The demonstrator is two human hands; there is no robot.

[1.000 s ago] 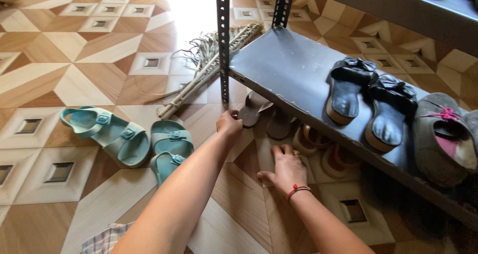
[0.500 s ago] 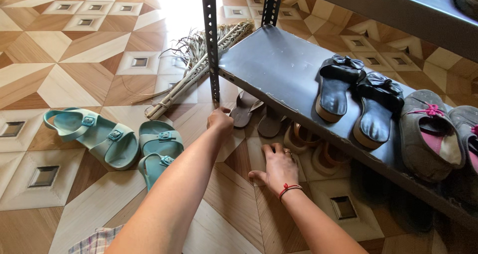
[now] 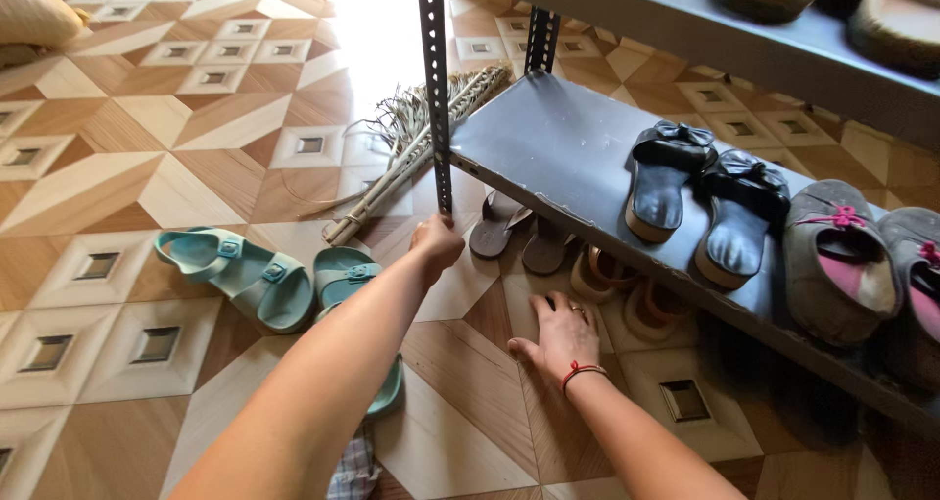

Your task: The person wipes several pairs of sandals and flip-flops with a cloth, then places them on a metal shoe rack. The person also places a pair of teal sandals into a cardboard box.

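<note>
Low in the middle of the frame: a person crouches at a grey metal shoe rack [image 3: 568, 147], both arms reaching toward its bottom corner
Left hand: the left hand [image 3: 437, 243] sits at the foot of the perforated upright post [image 3: 437, 98], fingers curled at its base; whether they truly grip the metal I cannot tell from here
Right hand: the right hand [image 3: 558, 335] lies flat on the floor [image 3: 117, 157], fingers spread, a red string at the wrist; it looks planted there to prop the body while leaning in
Under the shelf: brown flip-flops [image 3: 519, 234] and a tan pair of sandals [image 3: 627, 289] are tucked beneath the lowest shelf, just beyond both hands, half in shadow
On the shelf: black bow slides [image 3: 700, 191] stand side by side, toes outward, next to grey slippers with pink insides [image 3: 852, 260] at the right edge
Left of centre: teal buckled sandals [image 3: 274, 280] lie on the patterned wood, one partly hidden by the left forearm, apart from the rack
Upper middle: a straw broom [image 3: 411, 147] lies slantwise on the floor, its head running behind the post
</note>
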